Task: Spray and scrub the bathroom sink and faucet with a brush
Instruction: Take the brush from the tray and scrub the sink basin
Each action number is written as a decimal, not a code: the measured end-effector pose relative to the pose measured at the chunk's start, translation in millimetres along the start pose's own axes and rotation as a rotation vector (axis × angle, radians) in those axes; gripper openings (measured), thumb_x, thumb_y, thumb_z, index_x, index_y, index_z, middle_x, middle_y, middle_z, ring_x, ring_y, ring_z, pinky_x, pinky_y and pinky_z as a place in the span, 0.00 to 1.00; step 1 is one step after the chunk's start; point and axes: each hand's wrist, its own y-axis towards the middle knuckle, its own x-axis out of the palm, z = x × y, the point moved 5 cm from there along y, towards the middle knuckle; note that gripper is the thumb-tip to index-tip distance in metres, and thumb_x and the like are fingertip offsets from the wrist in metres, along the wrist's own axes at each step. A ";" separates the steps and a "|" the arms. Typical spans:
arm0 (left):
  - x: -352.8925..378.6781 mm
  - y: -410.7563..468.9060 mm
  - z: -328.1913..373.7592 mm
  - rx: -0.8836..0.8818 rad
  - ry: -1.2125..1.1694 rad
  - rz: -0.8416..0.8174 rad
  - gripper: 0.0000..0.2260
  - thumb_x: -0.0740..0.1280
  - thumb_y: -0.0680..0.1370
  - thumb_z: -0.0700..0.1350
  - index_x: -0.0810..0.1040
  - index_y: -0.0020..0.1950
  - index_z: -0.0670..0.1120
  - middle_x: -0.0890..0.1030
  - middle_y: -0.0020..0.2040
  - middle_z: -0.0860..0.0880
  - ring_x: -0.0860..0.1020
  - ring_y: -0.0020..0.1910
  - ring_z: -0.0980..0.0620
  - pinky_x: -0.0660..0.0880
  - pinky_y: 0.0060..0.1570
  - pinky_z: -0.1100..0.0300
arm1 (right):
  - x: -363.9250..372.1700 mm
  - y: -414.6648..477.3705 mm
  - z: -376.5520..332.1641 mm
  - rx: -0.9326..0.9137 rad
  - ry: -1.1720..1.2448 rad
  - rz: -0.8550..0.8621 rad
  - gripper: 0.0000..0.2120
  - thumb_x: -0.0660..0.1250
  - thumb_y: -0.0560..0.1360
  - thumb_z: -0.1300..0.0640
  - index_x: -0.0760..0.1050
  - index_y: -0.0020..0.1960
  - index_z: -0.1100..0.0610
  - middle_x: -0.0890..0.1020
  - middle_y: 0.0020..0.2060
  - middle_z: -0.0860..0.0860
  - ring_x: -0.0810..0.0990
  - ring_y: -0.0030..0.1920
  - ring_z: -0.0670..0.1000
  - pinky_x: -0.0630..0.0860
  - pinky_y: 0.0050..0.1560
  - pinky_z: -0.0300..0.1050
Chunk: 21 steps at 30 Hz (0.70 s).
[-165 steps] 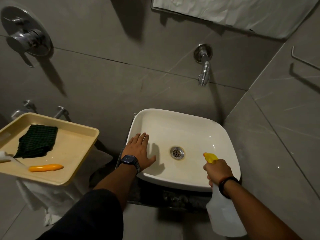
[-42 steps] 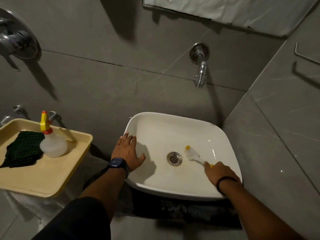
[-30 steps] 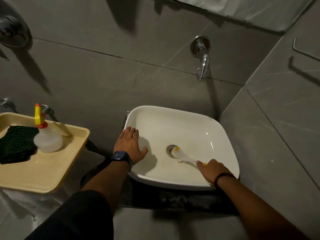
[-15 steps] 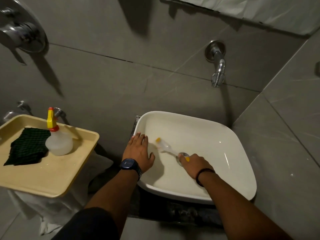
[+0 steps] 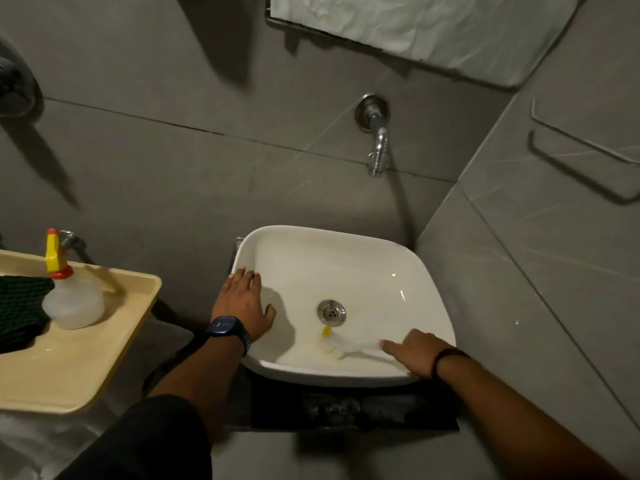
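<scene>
A white square sink (image 5: 349, 247) sits against the grey tiled wall, with a chrome drain (image 5: 331, 311) in its bowl. A chrome faucet (image 5: 378, 147) juts from the wall above it. My right hand (image 5: 414, 353) grips the handle of a white brush (image 5: 334, 346) with a yellow tip; its bristles press on the bowl's near slope, just below the drain. My left hand (image 5: 242, 303) lies flat, fingers spread, on the sink's left rim. The spray bottle (image 5: 71, 296), clear with a yellow and red nozzle, stands on a tray at the left.
The cream tray (image 5: 79, 372) at the left also holds a dark green cloth (image 5: 17, 313). A side wall with a metal rail (image 5: 585, 161) closes in on the right. A paper-covered mirror (image 5: 426, 26) hangs above. A chrome valve (image 5: 14, 88) is at the upper left.
The spray bottle went from my right hand to the tray and the brush took its place. Over the last second the brush swept from the bowl's left side to its near slope.
</scene>
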 end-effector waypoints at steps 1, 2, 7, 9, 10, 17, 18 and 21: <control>-0.2 -0.7 0.6 0.002 0.000 -0.005 0.32 0.62 0.73 0.55 0.59 0.72 0.40 0.63 0.73 0.41 0.55 0.74 0.44 0.47 0.73 0.51 | -2.8 -3.7 -4.4 0.009 -0.047 0.101 0.34 0.54 0.70 0.31 0.72 0.61 0.57 0.79 0.57 0.57 0.77 0.57 0.59 0.71 0.51 0.49; 0.0 -1.1 1.2 0.005 0.001 -0.007 0.32 0.62 0.73 0.55 0.58 0.72 0.40 0.63 0.73 0.42 0.55 0.74 0.44 0.47 0.73 0.51 | -6.2 -7.2 -8.5 0.036 -0.048 0.174 0.34 0.53 0.71 0.32 0.71 0.63 0.57 0.78 0.60 0.57 0.77 0.58 0.59 0.70 0.50 0.49; 2.7 0.3 0.0 0.014 0.015 -0.005 0.31 0.61 0.74 0.55 0.57 0.72 0.42 0.62 0.74 0.43 0.54 0.74 0.45 0.47 0.73 0.52 | 9.9 -2.4 -44.8 -0.044 0.077 0.035 0.34 0.57 0.72 0.34 0.69 0.65 0.60 0.77 0.61 0.59 0.76 0.57 0.59 0.72 0.51 0.47; 3.4 1.2 -1.1 0.015 0.003 -0.003 0.31 0.61 0.74 0.54 0.57 0.72 0.41 0.62 0.74 0.43 0.54 0.74 0.45 0.47 0.73 0.52 | 18.5 0.3 -68.1 -0.113 0.063 0.007 0.34 0.57 0.71 0.32 0.72 0.62 0.59 0.78 0.59 0.58 0.77 0.56 0.59 0.73 0.53 0.49; 4.0 1.2 -1.0 0.015 -0.003 0.000 0.31 0.61 0.74 0.53 0.57 0.72 0.41 0.62 0.74 0.43 0.54 0.74 0.45 0.47 0.73 0.52 | 19.7 2.2 -77.7 -0.124 0.044 0.043 0.34 0.55 0.71 0.31 0.73 0.60 0.58 0.79 0.58 0.57 0.78 0.55 0.59 0.73 0.53 0.50; 9.1 3.7 -4.8 0.011 -0.027 0.032 0.30 0.62 0.74 0.53 0.57 0.72 0.42 0.62 0.73 0.43 0.54 0.74 0.45 0.46 0.72 0.53 | 29.2 23.0 -132.7 -0.145 0.202 0.117 0.33 0.54 0.73 0.32 0.72 0.62 0.58 0.79 0.58 0.58 0.77 0.56 0.60 0.74 0.55 0.50; 9.8 4.0 -5.0 0.010 -0.030 0.029 0.31 0.62 0.74 0.53 0.57 0.73 0.43 0.62 0.74 0.43 0.54 0.74 0.45 0.46 0.72 0.53 | 30.2 24.6 -134.3 -0.159 0.159 0.110 0.34 0.53 0.72 0.31 0.73 0.61 0.57 0.80 0.58 0.58 0.78 0.56 0.60 0.74 0.55 0.50; 10.2 4.1 -5.4 0.006 -0.026 0.036 0.30 0.62 0.74 0.53 0.57 0.73 0.42 0.62 0.74 0.44 0.54 0.74 0.46 0.45 0.72 0.54 | 12.6 31.8 -106.7 -0.037 0.098 0.256 0.34 0.51 0.73 0.31 0.74 0.61 0.57 0.79 0.59 0.59 0.77 0.58 0.60 0.72 0.56 0.52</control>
